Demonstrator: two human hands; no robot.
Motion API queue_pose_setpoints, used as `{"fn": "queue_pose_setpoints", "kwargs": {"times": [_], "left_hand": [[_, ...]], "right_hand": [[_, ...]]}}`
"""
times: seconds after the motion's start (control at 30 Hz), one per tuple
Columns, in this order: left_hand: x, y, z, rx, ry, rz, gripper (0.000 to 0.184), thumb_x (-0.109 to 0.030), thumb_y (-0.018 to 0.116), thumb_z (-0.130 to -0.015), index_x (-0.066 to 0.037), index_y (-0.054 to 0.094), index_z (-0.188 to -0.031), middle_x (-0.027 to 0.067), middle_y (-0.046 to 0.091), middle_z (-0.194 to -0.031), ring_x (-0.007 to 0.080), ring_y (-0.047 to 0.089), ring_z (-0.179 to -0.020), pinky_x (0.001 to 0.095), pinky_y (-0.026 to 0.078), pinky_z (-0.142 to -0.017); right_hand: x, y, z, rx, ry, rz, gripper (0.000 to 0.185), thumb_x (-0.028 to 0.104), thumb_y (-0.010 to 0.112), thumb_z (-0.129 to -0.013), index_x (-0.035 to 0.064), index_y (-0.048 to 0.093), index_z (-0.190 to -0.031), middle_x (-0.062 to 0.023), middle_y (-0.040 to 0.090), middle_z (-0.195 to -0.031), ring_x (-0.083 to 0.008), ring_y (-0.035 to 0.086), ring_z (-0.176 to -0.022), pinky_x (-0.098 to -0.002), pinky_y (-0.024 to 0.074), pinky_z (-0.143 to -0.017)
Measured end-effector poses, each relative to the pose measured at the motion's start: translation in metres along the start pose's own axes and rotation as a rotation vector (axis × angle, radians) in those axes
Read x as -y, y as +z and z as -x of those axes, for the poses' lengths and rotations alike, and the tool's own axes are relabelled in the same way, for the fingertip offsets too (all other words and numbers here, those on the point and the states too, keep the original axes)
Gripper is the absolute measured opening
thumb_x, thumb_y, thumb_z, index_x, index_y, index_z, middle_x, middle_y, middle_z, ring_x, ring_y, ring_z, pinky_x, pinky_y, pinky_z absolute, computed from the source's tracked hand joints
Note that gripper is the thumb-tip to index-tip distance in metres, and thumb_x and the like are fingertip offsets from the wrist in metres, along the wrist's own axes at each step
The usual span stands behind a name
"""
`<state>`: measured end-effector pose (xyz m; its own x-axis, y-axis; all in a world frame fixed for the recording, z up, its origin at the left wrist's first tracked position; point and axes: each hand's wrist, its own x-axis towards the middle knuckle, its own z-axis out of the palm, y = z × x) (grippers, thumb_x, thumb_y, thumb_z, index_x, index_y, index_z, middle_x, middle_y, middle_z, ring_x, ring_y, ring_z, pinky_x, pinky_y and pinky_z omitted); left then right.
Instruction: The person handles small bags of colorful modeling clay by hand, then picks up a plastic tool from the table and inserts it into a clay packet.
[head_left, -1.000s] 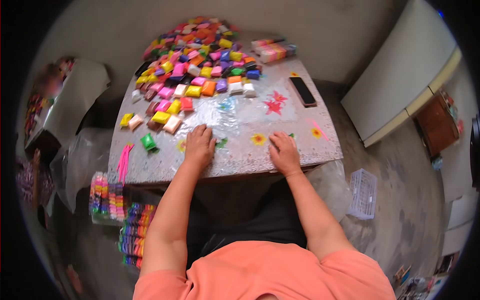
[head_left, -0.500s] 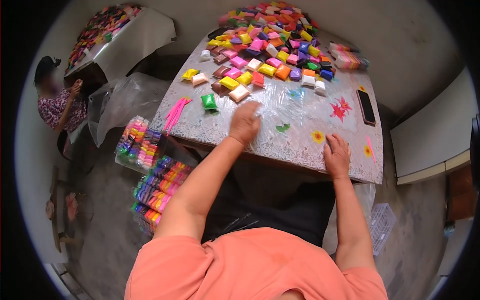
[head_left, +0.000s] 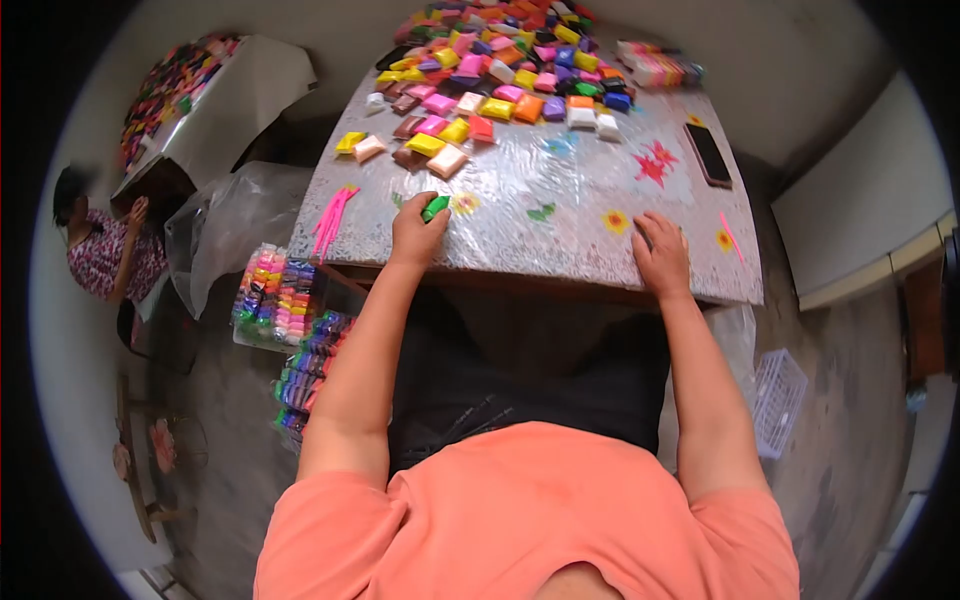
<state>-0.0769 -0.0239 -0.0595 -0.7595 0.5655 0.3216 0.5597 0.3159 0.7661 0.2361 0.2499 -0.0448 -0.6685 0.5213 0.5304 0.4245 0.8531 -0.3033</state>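
Note:
My left hand [head_left: 415,238] is closed on a small green packet [head_left: 436,208] over the near left part of the table. Part of that packet shows between the thumb and the fingers. Lying on the near edge, my right hand [head_left: 662,258] has its fingers resting on the lace-patterned cover [head_left: 560,245] and holds nothing that I can see. Beyond my left hand lie a cream packet [head_left: 447,161], a yellow packet [head_left: 426,145] and a red packet [head_left: 481,129]. Pink strips [head_left: 334,222] are to the left of my left hand.
A heap of colourful packets [head_left: 500,60] covers the far side. A phone [head_left: 708,156] lies at the right, near a pink strip [head_left: 733,238]. Packed bundles [head_left: 275,295] stand at the left beside the table. A person [head_left: 112,245] sits further left; a crate [head_left: 777,400] stands right.
My left hand has moved left from the bare middle and taken hold of the green packet, which lay free. My right hand stays on the near edge. The view has shifted slightly.

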Motion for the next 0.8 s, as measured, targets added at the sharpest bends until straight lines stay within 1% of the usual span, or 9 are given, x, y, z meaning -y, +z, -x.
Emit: {"fn": "queue_pose_setpoints", "kwargs": {"times": [0.1, 0.2, 0.3, 0.37, 0.43, 0.5, 0.6, 0.67, 0.8], "left_hand": [[-0.085, -0.015, 0.045, 0.106, -0.400, 0.790, 0.037, -0.013, 0.071, -0.082, -0.005, 0.053, -0.113, 0.0088, 0.064, -0.097, 0.0217, 0.064, -0.083, 0.0309, 0.051, -0.070], [-0.123, -0.030, 0.079, 0.248, -0.452, 1.074, 0.032, -0.008, 0.069, -0.084, -0.008, 0.051, -0.110, 0.0066, 0.062, -0.097, 0.0168, 0.063, -0.085, 0.0262, 0.050, -0.069], [-0.141, -0.039, 0.103, 0.367, -0.450, 1.306, 0.032, -0.006, 0.069, -0.083, -0.008, 0.051, -0.110, 0.0068, 0.062, -0.097, 0.0179, 0.063, -0.085, 0.0252, 0.049, -0.068], [-0.150, -0.042, 0.115, 0.387, -0.468, 1.383, 0.031, -0.009, 0.067, -0.086, -0.008, 0.051, -0.112, 0.0063, 0.062, -0.101, 0.0169, 0.062, -0.087, 0.0262, 0.051, -0.071], [-0.153, -0.042, 0.127, 0.425, -0.478, 1.477, 0.029, -0.013, 0.065, -0.089, -0.008, 0.051, -0.115, 0.0061, 0.061, -0.104, 0.0162, 0.062, -0.090, 0.0267, 0.052, -0.073], [-0.161, -0.041, 0.136, 0.502, -0.465, 1.490, 0.030, -0.016, 0.063, -0.091, -0.007, 0.050, -0.117, 0.0058, 0.061, -0.104, 0.0149, 0.062, -0.089, 0.0249, 0.052, -0.070], [-0.173, -0.038, 0.149, 0.622, -0.482, 1.513, 0.032, -0.017, 0.062, -0.092, -0.005, 0.050, -0.119, 0.0052, 0.061, -0.102, 0.0133, 0.062, -0.087, 0.0230, 0.052, -0.066], [-0.178, -0.033, 0.153, 0.674, -0.481, 1.521, 0.035, -0.020, 0.062, -0.092, -0.005, 0.049, -0.120, 0.0040, 0.061, -0.100, 0.0110, 0.062, -0.084, 0.0225, 0.053, -0.066], [-0.190, -0.031, 0.159, 0.699, -0.523, 1.445, 0.029, -0.025, 0.068, -0.088, -0.011, 0.053, -0.108, 0.0008, 0.060, -0.094, 0.0103, 0.061, -0.081, 0.0207, 0.050, -0.063]], "right_hand": [[-0.005, 0.003, 0.001, 0.009, 0.014, -0.004, 0.030, 0.024, 0.060, -0.084, 0.0132, 0.065, -0.112, -0.0076, 0.059, -0.123, -0.0267, 0.052, -0.117, -0.0427, 0.0367, -0.101], [-0.009, 0.007, -0.001, 0.035, 0.035, -0.033, 0.029, 0.024, 0.060, -0.084, 0.0127, 0.066, -0.110, -0.0095, 0.059, -0.123, -0.0277, 0.053, -0.116, -0.0431, 0.0369, -0.100], [0.000, 0.007, -0.002, 0.166, -0.011, -0.111, 0.029, 0.021, 0.063, -0.082, 0.0091, 0.067, -0.108, -0.0130, 0.061, -0.119, -0.0303, 0.054, -0.115, -0.0438, 0.0398, -0.098], [0.052, -0.006, 0.008, 0.013, -0.147, -0.426, 0.027, 0.018, 0.065, -0.085, 0.0072, 0.067, -0.110, -0.0109, 0.063, -0.115, -0.0231, 0.060, -0.108, -0.0340, 0.0463, -0.092], [0.133, -0.067, 0.021, 0.340, 0.208, -0.942, 0.026, 0.015, 0.064, -0.089, 0.0048, 0.066, -0.113, -0.0069, 0.063, -0.116, -0.0123, 0.058, -0.107, -0.0276, 0.0467, -0.091], [0.170, -0.084, 0.039, 0.365, 0.210, -1.418, 0.025, 0.012, 0.063, -0.091, 0.0031, 0.065, -0.114, -0.0029, 0.062, -0.110, -0.0063, 0.056, -0.103, -0.0230, 0.0469, -0.089], [0.192, -0.102, 0.053, 0.387, 0.240, -1.688, 0.024, 0.004, 0.065, -0.089, 0.0002, 0.065, -0.112, -0.0047, 0.064, -0.108, -0.0102, 0.061, -0.099, -0.0224, 0.0493, -0.085], [0.194, -0.108, 0.058, 0.335, 0.168, -1.669, 0.023, 0.004, 0.065, -0.088, 0.0001, 0.066, -0.111, -0.0035, 0.064, -0.104, -0.0099, 0.061, -0.097, -0.0222, 0.0494, -0.085], [0.193, -0.109, 0.068, 0.240, 0.123, -1.616, 0.017, 0.004, 0.066, -0.088, -0.0005, 0.069, -0.104, -0.0020, 0.063, -0.096, -0.0088, 0.061, -0.090, -0.0217, 0.0497, -0.080]]}}
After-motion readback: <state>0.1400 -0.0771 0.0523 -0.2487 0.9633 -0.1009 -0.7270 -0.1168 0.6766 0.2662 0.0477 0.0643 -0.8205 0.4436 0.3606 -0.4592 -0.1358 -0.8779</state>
